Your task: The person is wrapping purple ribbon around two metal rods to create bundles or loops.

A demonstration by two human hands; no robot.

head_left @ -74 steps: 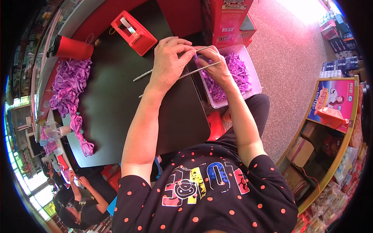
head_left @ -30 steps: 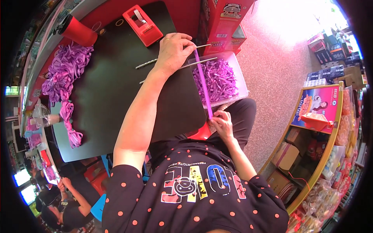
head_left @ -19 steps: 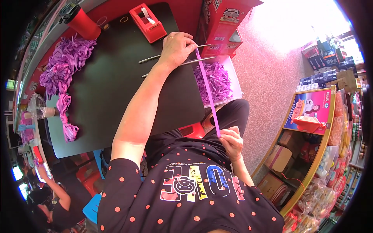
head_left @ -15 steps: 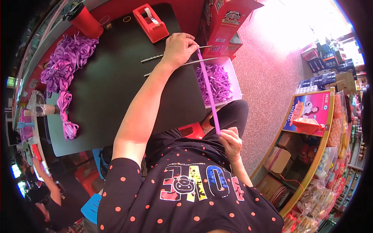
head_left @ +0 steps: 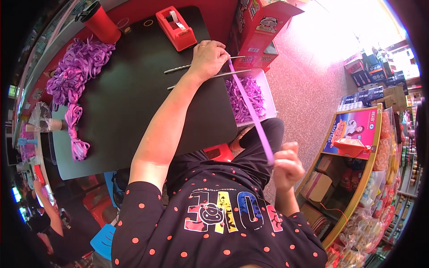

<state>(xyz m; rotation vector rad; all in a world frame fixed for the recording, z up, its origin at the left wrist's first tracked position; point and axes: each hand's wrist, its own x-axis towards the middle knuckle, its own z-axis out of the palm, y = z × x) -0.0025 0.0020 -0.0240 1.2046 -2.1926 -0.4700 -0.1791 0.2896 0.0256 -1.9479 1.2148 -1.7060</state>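
A purple ribbon (head_left: 252, 109) stretches taut from the table's right edge toward my body. My left hand (head_left: 208, 58) is closed at its far end, fingertips pinching it beside a thin metal rod (head_left: 178, 69) with a spiral shank. A second metal rod (head_left: 230, 72) lies nearer me; both jut past the edge of the dark table (head_left: 134, 107). My right hand (head_left: 288, 167), slightly blurred, is closed on the ribbon's near end, out over my right leg. Below the ribbon, a white bin (head_left: 271, 99) holds many short purple ribbon pieces (head_left: 246, 98).
A heap of purple ribbon (head_left: 80, 62) lies on the table's left side. At the back stand a red tape dispenser (head_left: 176, 29) and a red tumbler (head_left: 102, 22). Red cartons (head_left: 257, 31) rise beyond the bin. Right is a shelf unit (head_left: 348, 169); far left, another person's arm (head_left: 51, 207).
My right hand has moved to the right, swinging the ribbon's near end with it. My left hand keeps its place on the far end.
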